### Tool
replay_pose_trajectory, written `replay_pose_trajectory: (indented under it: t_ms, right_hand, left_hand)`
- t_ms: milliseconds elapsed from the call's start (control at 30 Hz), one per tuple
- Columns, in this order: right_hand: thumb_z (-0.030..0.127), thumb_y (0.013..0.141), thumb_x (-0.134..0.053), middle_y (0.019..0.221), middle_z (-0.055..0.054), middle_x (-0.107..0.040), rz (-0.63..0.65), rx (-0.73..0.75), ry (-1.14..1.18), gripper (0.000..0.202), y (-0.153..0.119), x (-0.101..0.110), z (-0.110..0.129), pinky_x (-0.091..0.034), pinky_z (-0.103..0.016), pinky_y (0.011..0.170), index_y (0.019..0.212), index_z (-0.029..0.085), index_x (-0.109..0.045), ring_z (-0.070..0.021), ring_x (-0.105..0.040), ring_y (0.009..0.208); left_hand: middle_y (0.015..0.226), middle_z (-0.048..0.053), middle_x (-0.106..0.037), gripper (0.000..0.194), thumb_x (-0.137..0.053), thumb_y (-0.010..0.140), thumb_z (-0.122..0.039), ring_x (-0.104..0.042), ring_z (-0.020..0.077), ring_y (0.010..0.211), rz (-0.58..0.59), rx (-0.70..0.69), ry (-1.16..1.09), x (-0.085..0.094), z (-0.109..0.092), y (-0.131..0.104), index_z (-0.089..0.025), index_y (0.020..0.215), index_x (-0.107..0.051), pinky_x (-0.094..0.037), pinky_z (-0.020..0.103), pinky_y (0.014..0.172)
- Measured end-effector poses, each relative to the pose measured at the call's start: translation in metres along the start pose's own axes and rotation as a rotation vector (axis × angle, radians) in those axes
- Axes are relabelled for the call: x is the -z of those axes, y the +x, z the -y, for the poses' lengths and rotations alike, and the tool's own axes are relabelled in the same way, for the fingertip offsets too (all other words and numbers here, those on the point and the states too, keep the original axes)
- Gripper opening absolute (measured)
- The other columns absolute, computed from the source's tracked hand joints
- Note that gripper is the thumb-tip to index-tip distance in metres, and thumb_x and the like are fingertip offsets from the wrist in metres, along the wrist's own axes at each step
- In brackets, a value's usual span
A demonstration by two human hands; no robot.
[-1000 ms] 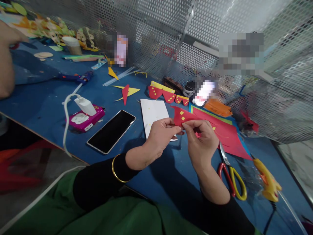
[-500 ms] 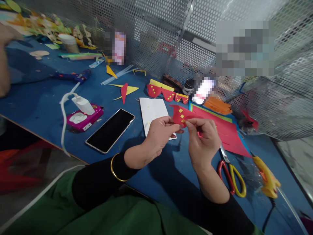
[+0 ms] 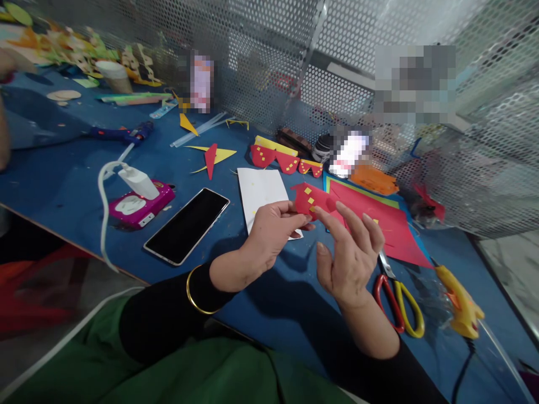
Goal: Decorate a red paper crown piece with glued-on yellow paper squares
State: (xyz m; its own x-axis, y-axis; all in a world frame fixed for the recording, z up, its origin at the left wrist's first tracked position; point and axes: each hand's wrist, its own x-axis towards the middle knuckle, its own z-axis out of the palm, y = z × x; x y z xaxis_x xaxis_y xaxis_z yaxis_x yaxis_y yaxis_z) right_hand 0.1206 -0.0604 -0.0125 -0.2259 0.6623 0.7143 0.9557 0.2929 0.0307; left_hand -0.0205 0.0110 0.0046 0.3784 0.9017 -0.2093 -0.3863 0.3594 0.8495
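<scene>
Between thumb and fingers, my left hand [image 3: 269, 230] pinches a red paper piece [image 3: 305, 196] with yellow squares on it. My right hand [image 3: 351, 247] has its fingers spread; its index fingertip touches the lowest yellow square on that piece. Under and beside my left hand lies a white sheet [image 3: 263, 188] with tiny yellow bits. Behind it are red-and-yellow paper shapes [image 3: 273, 157] with yellow squares. Stacked coloured sheets, red on top [image 3: 391, 235], lie right of the held piece. Scissors [image 3: 398, 303] with red and yellow handles rest beside my right wrist.
A black-screened phone [image 3: 187, 224] and a pink power socket [image 3: 143, 205] with a white plug lie left. A yellow glue gun [image 3: 458, 303] is at the right. Red and yellow cutouts [image 3: 213, 157] lie further back, before a metal mesh [image 3: 261, 67]. Another person's arm [image 3: 4, 123] shows far left.
My right hand has opened from a pinch at the red piece; its thumb has moved down and its other fingers have spread. My left hand keeps its hold.
</scene>
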Motion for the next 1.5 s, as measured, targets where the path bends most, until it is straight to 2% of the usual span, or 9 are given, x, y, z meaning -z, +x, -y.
replay_pose_trajectory:
  t_ms: [167,300,467,567,733,1033,1300,1500]
  right_hand:
    - [0.036,0.098,-0.047,0.137,-0.008,-0.068,0.049,0.067,-0.038,0.065,0.0009,-0.0004,0.0018,-0.025,-0.051,0.117,0.16,0.027,-0.028,-0.0318,-0.053,0.138]
    - [0.044,0.104,-0.038,0.131,-0.012,-0.071,0.024,0.079,-0.106,0.057,0.0028,-0.0022,0.0038,-0.028,-0.049,0.117,0.157,0.021,-0.034,-0.0304,-0.055,0.136]
    - [0.048,0.107,-0.03,0.125,-0.013,-0.074,-0.088,0.102,-0.118,0.055,0.0041,-0.0068,0.005,-0.032,-0.045,0.115,0.145,0.014,-0.051,-0.0281,-0.061,0.13]
    - [0.049,0.107,-0.029,0.122,-0.012,-0.075,-0.114,0.093,-0.068,0.056,0.0038,-0.0071,0.0044,-0.033,-0.046,0.115,0.147,0.014,-0.05,-0.0283,-0.062,0.128]
    - [0.047,0.107,-0.029,0.114,-0.009,-0.078,-0.226,0.067,-0.062,0.056,0.0012,-0.005,0.0016,-0.037,-0.048,0.111,0.148,0.017,-0.051,-0.0295,-0.067,0.12]
    - [0.054,0.107,-0.025,0.118,-0.013,-0.076,-0.143,0.093,-0.093,0.06,0.0028,-0.0071,0.0014,-0.033,-0.045,0.115,0.137,0.013,-0.058,-0.0273,-0.064,0.126]
    - [0.054,0.107,-0.026,0.117,-0.011,-0.076,-0.172,0.075,-0.09,0.06,0.0031,-0.0059,0.0036,-0.036,-0.045,0.113,0.141,0.016,-0.056,-0.0273,-0.064,0.125]
    - [0.056,0.106,-0.025,0.118,-0.013,-0.076,-0.131,0.079,-0.109,0.062,0.0044,-0.0069,0.0034,-0.035,-0.044,0.114,0.138,0.015,-0.058,-0.0265,-0.064,0.126]
  left_hand:
    - [0.073,0.001,-0.071,0.004,-0.071,0.075,-0.014,-0.068,0.0129,0.071,0.006,-0.01,0.014,0.0008,-0.0012,-0.0017,-0.017,0.077,-0.074,-0.044,0.024,0.064]
    - [0.072,0.001,-0.071,0.005,-0.071,0.075,-0.013,-0.067,0.0123,0.071,0.008,-0.014,0.023,0.0013,0.0,-0.0017,-0.017,0.077,-0.073,-0.045,0.024,0.065]
    - [0.072,0.0,-0.071,0.004,-0.071,0.075,-0.013,-0.068,0.0119,0.07,0.02,-0.012,0.018,0.0027,0.0028,0.0006,-0.016,0.078,-0.073,-0.045,0.023,0.064]
    - [0.074,0.0,-0.071,0.005,-0.075,0.074,-0.016,-0.068,0.0115,0.07,0.03,-0.008,0.015,0.0026,0.0017,0.0007,-0.016,0.079,-0.073,-0.045,0.022,0.063]
    - [0.077,0.001,-0.073,0.005,-0.074,0.074,-0.013,-0.069,0.0117,0.068,0.013,0.006,0.002,0.001,-0.0013,-0.0009,-0.015,0.078,-0.072,-0.045,0.023,0.062]
    - [0.074,0.0,-0.072,0.005,-0.072,0.075,-0.012,-0.068,0.0113,0.067,0.007,0.009,0.005,0.0006,-0.0002,-0.0007,-0.015,0.078,-0.073,-0.045,0.022,0.061]
    - [0.074,0.0,-0.072,0.004,-0.073,0.075,-0.013,-0.068,0.0107,0.067,0.005,0.002,0.02,0.0002,0.0007,-0.0003,-0.016,0.078,-0.073,-0.045,0.022,0.061]
    - [0.071,0.0,-0.072,0.005,-0.071,0.074,-0.013,-0.068,0.0119,0.069,0.0,-0.016,0.062,0.0007,0.0012,-0.0005,-0.016,0.077,-0.073,-0.045,0.022,0.062]
